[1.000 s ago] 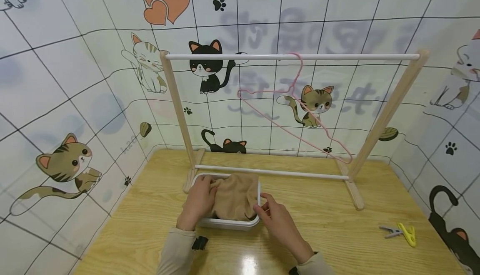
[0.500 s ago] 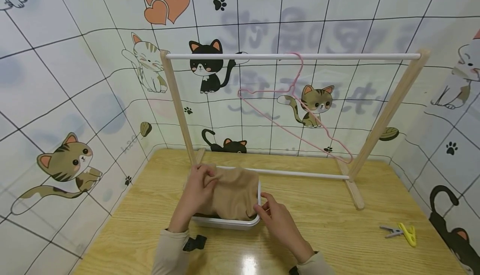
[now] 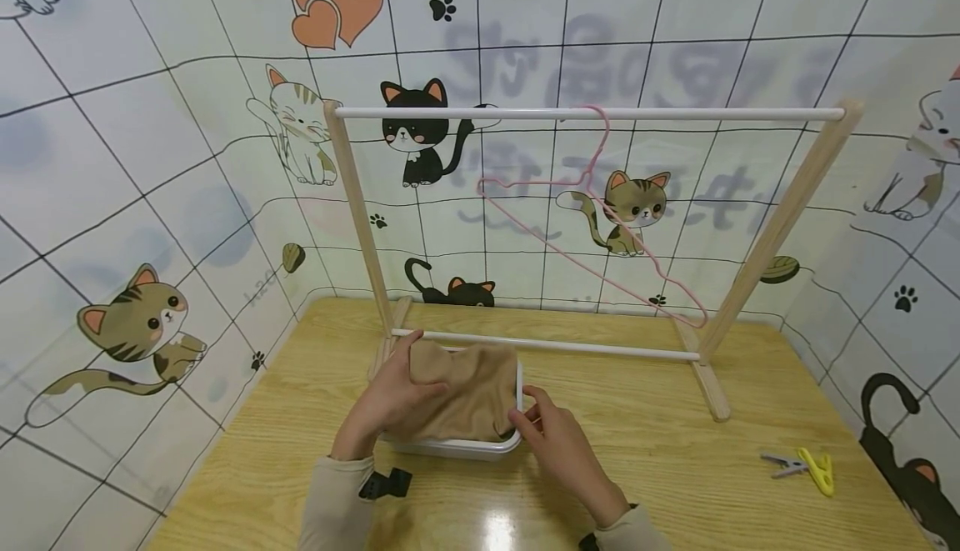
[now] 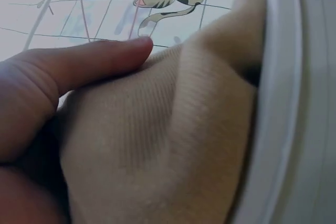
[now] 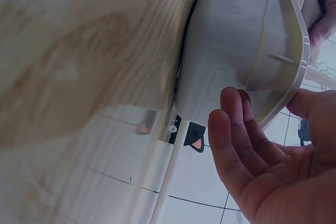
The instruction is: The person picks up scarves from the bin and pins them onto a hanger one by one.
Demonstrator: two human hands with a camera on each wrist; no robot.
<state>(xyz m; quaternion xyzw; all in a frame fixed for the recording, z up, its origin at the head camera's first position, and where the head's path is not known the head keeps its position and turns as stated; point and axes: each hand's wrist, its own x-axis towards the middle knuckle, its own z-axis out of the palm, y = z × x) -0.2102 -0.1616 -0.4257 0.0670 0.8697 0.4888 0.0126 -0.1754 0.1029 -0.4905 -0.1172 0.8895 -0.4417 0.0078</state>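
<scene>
A tan cloth (image 3: 476, 384) lies bunched in a white plastic tub (image 3: 468, 449), covering most of its inside. Fine ribbing shows on the cloth (image 4: 152, 119) in the left wrist view. My left hand (image 3: 386, 401) is at the tub's left side, thumb and forefinger spread apart, with the straight thumb (image 4: 105, 61) resting on the cloth. The other left fingers are partly hidden. On the right, my right hand (image 3: 558, 443) holds the tub's rim. Its thumb lies on the rim and its bent fingers (image 5: 236, 135) are under it, by the outer wall.
Behind the tub stands a wooden rack (image 3: 780, 226) with white bars. A pink hanger (image 3: 592, 180) hangs from its top bar (image 3: 465, 114). A yellow and grey clothespin (image 3: 806, 468) lies on the table (image 3: 675, 484) at the right. Cat-print sheeting (image 3: 187, 226) surrounds the table.
My left hand pinched and lifted the cloth's left part, then lowered it and spread thumb and forefinger. That part now sits over the tub's left side. My right hand stays at the rim.
</scene>
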